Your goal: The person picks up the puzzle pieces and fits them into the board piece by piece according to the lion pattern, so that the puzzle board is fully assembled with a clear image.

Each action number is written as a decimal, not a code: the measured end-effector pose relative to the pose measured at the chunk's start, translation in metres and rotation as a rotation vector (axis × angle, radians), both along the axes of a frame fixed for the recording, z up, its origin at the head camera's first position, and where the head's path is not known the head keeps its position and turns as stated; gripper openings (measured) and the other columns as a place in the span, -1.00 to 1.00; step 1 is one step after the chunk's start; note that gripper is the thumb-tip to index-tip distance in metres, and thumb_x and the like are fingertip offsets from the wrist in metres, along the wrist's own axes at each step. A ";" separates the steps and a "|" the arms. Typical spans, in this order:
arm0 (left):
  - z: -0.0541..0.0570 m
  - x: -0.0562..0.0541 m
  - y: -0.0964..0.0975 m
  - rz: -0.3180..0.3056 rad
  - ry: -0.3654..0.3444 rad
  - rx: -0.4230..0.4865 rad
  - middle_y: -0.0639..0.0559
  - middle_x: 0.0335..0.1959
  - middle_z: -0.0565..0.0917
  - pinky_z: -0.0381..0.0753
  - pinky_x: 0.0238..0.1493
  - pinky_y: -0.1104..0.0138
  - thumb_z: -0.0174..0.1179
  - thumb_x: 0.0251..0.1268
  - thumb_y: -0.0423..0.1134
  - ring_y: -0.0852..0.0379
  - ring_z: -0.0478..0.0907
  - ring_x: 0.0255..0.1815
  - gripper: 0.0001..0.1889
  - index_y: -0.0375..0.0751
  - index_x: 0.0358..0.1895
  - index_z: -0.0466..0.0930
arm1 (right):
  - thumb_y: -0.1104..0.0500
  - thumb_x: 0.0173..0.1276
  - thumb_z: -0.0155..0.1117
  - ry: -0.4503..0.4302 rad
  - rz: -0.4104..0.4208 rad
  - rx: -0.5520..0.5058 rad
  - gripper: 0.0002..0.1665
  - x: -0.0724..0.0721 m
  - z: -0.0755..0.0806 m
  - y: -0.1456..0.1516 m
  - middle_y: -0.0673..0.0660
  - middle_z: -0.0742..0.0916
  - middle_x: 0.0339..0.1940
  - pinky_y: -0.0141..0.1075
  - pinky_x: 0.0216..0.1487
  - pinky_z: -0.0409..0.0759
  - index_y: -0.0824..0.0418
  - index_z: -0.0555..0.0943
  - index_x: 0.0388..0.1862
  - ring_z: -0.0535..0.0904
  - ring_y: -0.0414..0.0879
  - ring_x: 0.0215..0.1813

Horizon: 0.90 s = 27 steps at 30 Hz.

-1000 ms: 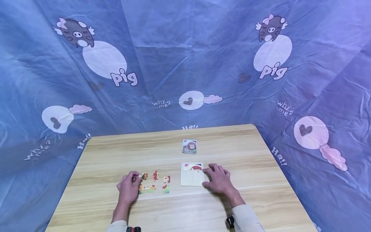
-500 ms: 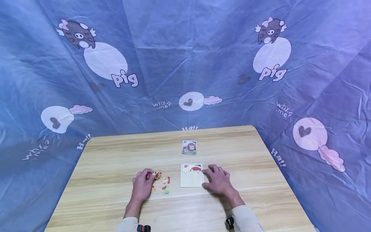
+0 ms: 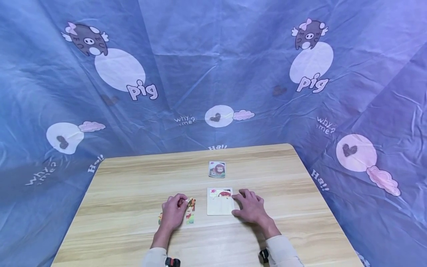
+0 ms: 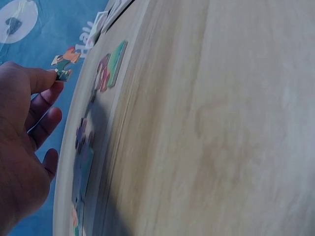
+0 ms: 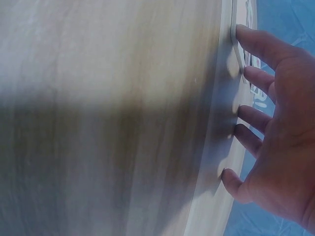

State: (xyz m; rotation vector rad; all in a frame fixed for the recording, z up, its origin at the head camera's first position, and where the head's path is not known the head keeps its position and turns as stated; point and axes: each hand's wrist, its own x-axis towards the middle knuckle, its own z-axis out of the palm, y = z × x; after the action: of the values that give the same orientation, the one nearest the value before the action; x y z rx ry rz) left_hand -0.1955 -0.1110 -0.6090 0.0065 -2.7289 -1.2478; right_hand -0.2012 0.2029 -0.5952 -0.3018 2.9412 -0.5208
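Observation:
My left hand (image 3: 174,211) pinches a jigsaw piece (image 4: 64,64) between thumb and forefinger, raised over the table. The piece is green, orange and white. Below it in the left wrist view are loose jigsaw pieces (image 4: 116,63), one of them green-edged. From the head, a green piece (image 3: 189,218) shows right of this hand, and others are partly hidden under it. A white puzzle tray (image 3: 217,208) has a few fitted pieces (image 3: 225,193) along its far side, with a pink flower and reddish-brown mane. My right hand (image 3: 251,207) touches the tray's right edge with thumb and forefinger, fingers spread.
A small picture card (image 3: 217,169) with a lion stands out beyond the tray. The wooden table (image 3: 283,170) ends at a blue cloth backdrop (image 3: 180,74) behind and on both sides.
My left hand has moved right over the loose pieces, carrying the jigsaw piece from the left of the group. The right hand and the tray have stayed put.

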 end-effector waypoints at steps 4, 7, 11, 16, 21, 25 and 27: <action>0.002 -0.001 0.007 -0.026 0.004 0.006 0.27 -0.47 0.61 0.17 0.00 0.11 0.29 0.20 -0.23 0.19 0.44 -0.29 -0.91 0.02 -0.24 0.64 | -0.26 0.04 0.41 0.005 0.006 0.002 -0.28 0.000 0.000 0.000 0.12 0.44 0.35 0.30 0.21 0.24 -0.15 0.53 0.22 0.34 0.15 0.33; 0.001 -0.002 0.013 -0.042 0.001 0.011 0.28 -0.45 0.63 0.17 0.02 0.10 0.29 0.20 -0.23 0.20 0.45 -0.28 -0.91 0.04 -0.24 0.64 | -0.27 0.05 0.40 -0.006 0.005 0.011 -0.28 0.000 0.000 0.001 0.11 0.43 0.36 0.28 0.22 0.23 -0.17 0.51 0.23 0.33 0.14 0.34; 0.000 -0.003 0.022 -0.063 -0.003 -0.006 0.31 -0.46 0.61 0.17 -0.01 0.13 0.27 0.20 -0.22 0.22 0.43 -0.30 -0.90 0.05 -0.22 0.64 | -0.27 0.05 0.40 -0.008 -0.003 0.005 -0.27 0.000 -0.002 0.002 0.11 0.43 0.37 0.28 0.23 0.23 -0.19 0.51 0.24 0.32 0.13 0.35; -0.003 -0.004 0.032 -0.087 0.013 -0.016 0.33 -0.47 0.59 0.18 0.03 0.10 0.28 0.18 -0.22 0.23 0.41 -0.31 -0.90 0.05 -0.24 0.64 | -0.28 0.04 0.40 0.000 -0.008 0.001 -0.28 0.000 -0.003 0.002 0.10 0.43 0.37 0.28 0.22 0.23 -0.19 0.51 0.23 0.32 0.13 0.34; -0.006 -0.004 0.042 -0.115 0.041 -0.039 0.37 -0.51 0.56 0.17 0.07 0.03 0.30 0.15 -0.22 0.26 0.37 -0.34 -0.91 0.07 -0.28 0.64 | -0.28 0.04 0.41 0.004 -0.009 -0.004 -0.27 0.000 -0.004 0.002 0.11 0.43 0.37 0.29 0.22 0.22 -0.19 0.52 0.23 0.32 0.13 0.35; -0.007 -0.005 0.048 -0.135 0.039 -0.070 0.39 -0.52 0.54 0.18 -0.07 0.17 0.29 0.15 -0.21 0.29 0.37 -0.34 -0.90 0.10 -0.29 0.64 | -0.28 0.04 0.40 0.002 -0.009 -0.009 -0.27 0.000 -0.002 0.001 0.11 0.42 0.37 0.29 0.24 0.22 -0.19 0.51 0.24 0.31 0.13 0.35; -0.007 -0.006 0.051 -0.143 0.035 -0.082 0.39 -0.51 0.54 0.19 -0.10 0.21 0.27 0.16 -0.21 0.30 0.38 -0.34 -0.91 0.12 -0.30 0.64 | -0.29 0.04 0.39 0.006 -0.007 -0.006 -0.27 0.000 -0.002 0.001 0.11 0.43 0.37 0.29 0.23 0.22 -0.19 0.51 0.24 0.32 0.13 0.35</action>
State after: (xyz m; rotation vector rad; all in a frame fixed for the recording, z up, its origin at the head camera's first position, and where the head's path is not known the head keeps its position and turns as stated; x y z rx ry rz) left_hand -0.2013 -0.0604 -0.6160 -0.2216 -2.7901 -1.1564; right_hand -0.2011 0.2039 -0.5970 -0.2942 2.9483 -0.5303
